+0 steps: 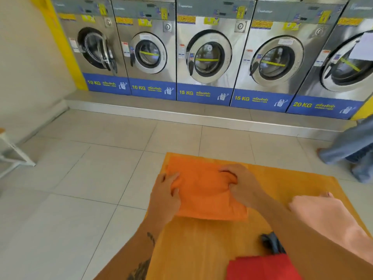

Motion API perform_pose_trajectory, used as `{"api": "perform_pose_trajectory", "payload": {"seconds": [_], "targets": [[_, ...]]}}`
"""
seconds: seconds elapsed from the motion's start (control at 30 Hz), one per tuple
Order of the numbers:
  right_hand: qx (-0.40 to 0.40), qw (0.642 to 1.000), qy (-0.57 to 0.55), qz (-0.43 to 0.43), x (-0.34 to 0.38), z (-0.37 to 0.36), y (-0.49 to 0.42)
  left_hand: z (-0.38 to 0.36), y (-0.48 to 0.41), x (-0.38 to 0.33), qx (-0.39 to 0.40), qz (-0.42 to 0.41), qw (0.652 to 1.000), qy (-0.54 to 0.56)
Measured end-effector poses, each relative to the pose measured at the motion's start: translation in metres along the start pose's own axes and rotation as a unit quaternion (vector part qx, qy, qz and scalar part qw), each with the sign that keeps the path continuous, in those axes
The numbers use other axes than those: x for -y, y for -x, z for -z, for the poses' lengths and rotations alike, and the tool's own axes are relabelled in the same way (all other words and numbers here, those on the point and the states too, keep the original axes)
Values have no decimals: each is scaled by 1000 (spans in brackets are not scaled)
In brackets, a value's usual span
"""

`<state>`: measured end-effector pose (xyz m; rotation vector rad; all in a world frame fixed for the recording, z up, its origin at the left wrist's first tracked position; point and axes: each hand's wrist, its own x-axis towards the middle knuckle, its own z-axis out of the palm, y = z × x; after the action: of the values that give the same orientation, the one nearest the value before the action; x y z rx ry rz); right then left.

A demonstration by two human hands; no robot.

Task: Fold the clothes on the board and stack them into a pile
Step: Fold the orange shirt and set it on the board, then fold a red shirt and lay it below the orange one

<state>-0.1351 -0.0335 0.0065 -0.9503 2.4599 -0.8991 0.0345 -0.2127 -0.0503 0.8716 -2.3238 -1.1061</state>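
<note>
An orange garment [203,195] lies folded into a rough rectangle at the far left of the yellow-orange board [214,241]. My left hand [164,196] grips its left edge. My right hand [240,183] pinches a bunched fold on its right side. A pale pink garment [321,213] lies on the board to the right, partly behind my right forearm. A red garment [262,267] sits at the near edge of the view, with a dark garment [271,242] just beyond it.
A row of several front-loading washing machines [207,55] stands on a raised step across the tiled floor [80,178]. A white metal frame [14,156] is at the far left. Another person's jeans-clad legs [351,150] are at the right edge.
</note>
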Motion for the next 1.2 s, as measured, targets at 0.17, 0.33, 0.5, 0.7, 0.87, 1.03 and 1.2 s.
{"api": "perform_pose_trajectory", "payload": {"seconds": [0.17, 0.33, 0.5, 0.7, 0.87, 1.03, 1.2], "targets": [[80, 958, 263, -82, -1, -48, -26, -7, -30, 43, 130, 23, 960, -246], [137, 942, 298, -66, -26, -112, -10, -30, -37, 69, 191, -76, 920, -334], [120, 939, 309, -88, -34, -114, -31, -39, -67, 81, 189, -113, 909, -355], [174, 956, 211, -108, -24, -81, -55, -42, -92, 79, 199, -135, 885, -399], [115, 988, 72, -80, -27, -49, -16, -42, -74, 46, 174, -125, 903, -371], [61, 995, 29, -76, -59, -12, 70, -51, -1, -6, 145, -91, 970, -173], [-19, 994, 76, -74, -93, 19, 166, -73, 95, -60, 214, -76, 973, -37]]}}
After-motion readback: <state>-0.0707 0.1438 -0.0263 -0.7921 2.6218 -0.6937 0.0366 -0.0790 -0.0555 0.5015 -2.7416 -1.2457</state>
